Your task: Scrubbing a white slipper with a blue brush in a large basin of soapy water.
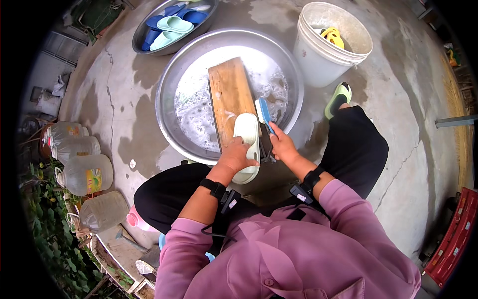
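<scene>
My left hand [236, 156] grips a pale green slipper [247, 125], with its sole upward, over the near end of a wooden board [231, 88]. The board leans across a wide metal basin [163, 112] of sudsy water [194, 112]. To the right of the slipper, my right hand [283, 145] holds a blue scrubbing brush [264, 111] by its handle. White bristles face left towards the slipper, and whether they touch it I cannot tell.
A smaller metal basin [139, 35] with blue and pale green slippers stands at the upper left. A white plastic bucket [317, 63] holding a yellow clog [333, 36] is at the upper right. Several plastic jugs [87, 175] line the left side.
</scene>
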`<state>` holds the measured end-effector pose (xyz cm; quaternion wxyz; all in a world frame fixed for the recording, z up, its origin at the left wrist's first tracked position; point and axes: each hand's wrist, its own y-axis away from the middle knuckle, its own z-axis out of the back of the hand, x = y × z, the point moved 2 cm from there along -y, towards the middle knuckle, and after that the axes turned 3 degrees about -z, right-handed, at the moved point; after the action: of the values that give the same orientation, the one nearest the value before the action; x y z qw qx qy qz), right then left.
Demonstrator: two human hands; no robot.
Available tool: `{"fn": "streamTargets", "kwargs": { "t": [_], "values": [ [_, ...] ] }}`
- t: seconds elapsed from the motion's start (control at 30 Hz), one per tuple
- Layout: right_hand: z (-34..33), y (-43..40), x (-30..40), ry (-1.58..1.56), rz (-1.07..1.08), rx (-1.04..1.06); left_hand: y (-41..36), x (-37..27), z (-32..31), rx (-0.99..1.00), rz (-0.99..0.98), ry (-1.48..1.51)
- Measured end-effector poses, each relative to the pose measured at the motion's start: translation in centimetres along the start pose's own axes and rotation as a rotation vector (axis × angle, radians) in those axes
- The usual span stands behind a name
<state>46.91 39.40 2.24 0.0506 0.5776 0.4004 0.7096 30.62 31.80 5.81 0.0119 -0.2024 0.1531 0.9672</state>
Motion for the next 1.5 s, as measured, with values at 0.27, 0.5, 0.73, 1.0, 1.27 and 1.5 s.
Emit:
{"fn": "streamTargets", "kwargs": {
  "t": [0.27,0.5,0.73,1.0,1.27,1.5],
  "values": [
    [0.3,5.1,0.7,0.002,-0.02,0.094,-3.8,3.1,-2.3,-0.292,0.037,0.322],
    [-0.5,5.1,-1.0,-0.031,-0.06,0.087,-5.3,2.8,-1.5,-0.094,0.095,0.333],
    [-1.6,-1.0,1.7,0.092,-0.079,0.049,-5.1,3.6,-2.2,-0.136,0.179,0.416],
    [-0.3,4.6,-0.2,0.026,-0.164,0.146,-5.4,3.1,-2.1,-0.09,0.159,0.288],
    [-0.5,-0.8,2.2,0.177,-0.09,0.057,-5.1,4.2,-3.0,-0.114,0.114,0.352],
    [1.5,6.2,2.5,0.793,0.439,0.13,-5.1,4.2,-3.9,-0.202,0.135,0.521]
  ]
}}
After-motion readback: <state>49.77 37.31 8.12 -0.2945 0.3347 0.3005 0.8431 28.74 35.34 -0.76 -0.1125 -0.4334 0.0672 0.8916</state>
